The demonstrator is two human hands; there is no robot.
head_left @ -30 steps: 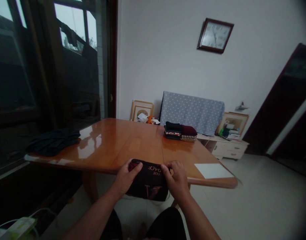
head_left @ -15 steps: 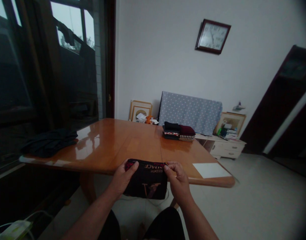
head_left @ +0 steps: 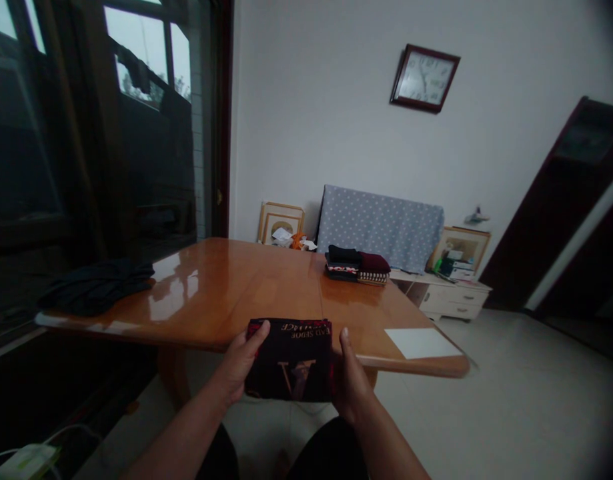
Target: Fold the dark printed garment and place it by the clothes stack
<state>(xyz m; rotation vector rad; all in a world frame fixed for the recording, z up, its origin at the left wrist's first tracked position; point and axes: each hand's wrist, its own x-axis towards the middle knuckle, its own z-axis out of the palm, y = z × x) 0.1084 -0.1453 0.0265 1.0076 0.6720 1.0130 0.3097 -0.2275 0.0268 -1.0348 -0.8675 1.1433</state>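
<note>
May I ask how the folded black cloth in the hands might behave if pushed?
The folded black cloth would probably bend, as it looks like layered fabric. It seems fairly light, since the right hand is at its edge with the thumb raised.

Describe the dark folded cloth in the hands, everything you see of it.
The folded cloth looks like soft fabric, black, with red along its top edge and at its right side. Gold-toned lettering runs near the top, above a larger V-like motif. Folded into a compact, roughly rectangular bundle, it is held before the table's near edge. The left hand grips its left side; the right hand is at its right side, thumb clear.
</note>
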